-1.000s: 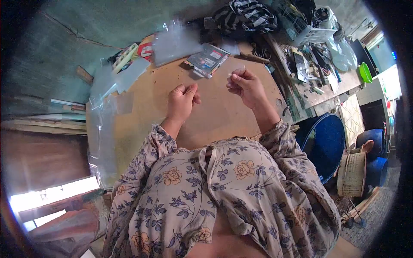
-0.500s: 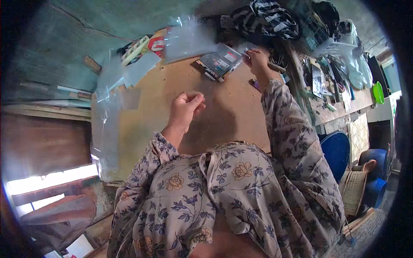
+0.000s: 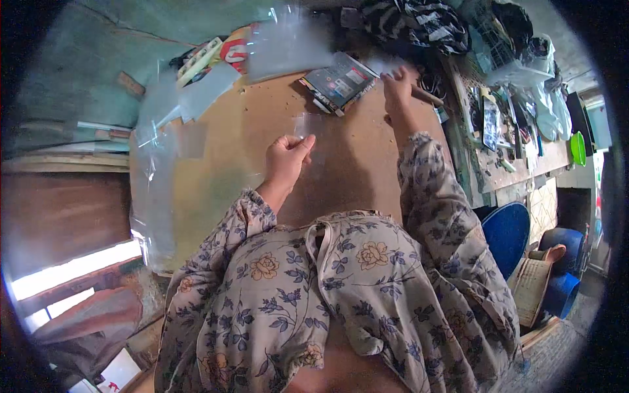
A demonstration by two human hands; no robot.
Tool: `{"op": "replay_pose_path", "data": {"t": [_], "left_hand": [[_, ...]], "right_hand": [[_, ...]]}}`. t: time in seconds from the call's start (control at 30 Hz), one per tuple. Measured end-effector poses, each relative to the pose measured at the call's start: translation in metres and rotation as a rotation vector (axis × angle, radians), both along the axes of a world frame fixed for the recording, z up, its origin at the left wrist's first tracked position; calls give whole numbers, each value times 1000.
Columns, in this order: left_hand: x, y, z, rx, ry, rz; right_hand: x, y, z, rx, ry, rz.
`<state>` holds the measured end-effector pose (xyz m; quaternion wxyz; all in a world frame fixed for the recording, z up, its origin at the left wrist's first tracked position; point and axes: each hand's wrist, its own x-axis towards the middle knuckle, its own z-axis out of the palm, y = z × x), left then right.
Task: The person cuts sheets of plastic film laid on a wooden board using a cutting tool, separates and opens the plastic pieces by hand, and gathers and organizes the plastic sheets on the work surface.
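My left hand (image 3: 288, 158) is closed, thumb against the fingers, over the middle of the wooden board. A small clear plastic piece (image 3: 305, 124) stands up from its fingertips. Farther off and to the right, my right hand (image 3: 397, 90) reaches to a pale, clear plastic patch (image 3: 382, 63) at the board's back edge; its fingers are blurred. Just left of that hand lies a dark printed packet (image 3: 341, 85) with a red label. A brown stick-like handle (image 3: 427, 95) is close by on the right.
Clear plastic sheets (image 3: 288, 49) are stacked at the back, and more sheeting (image 3: 154, 190) covers the board's left side. A striped black-and-white bundle (image 3: 419, 26) sits behind. To the right, a cluttered side table (image 3: 501, 171) holds bags and a green cup (image 3: 577, 149); blue containers (image 3: 508, 229) stand below.
The clear plastic piece now shows upright above my left hand, which has moved slightly right. My right hand remains at the back edge, its fingers shifted a little and more blurred.
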<state>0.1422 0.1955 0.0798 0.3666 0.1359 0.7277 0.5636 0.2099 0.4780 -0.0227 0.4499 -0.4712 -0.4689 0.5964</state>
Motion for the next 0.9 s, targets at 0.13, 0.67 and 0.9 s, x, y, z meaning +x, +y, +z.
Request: {"op": "replay_pose_path", "data": {"t": [0.13, 0.67, 0.9], "left_hand": [[10, -1, -8, 19, 28, -42], [-3, -8, -3, -29, -72, -1], [-4, -2, -8, -91, 148, -116]], "right_hand": [[16, 34, -43, -413, 539, -8], [-19, 33, 26, 517, -1073, -67], [5, -107, 76, 229, -99, 898]]}}
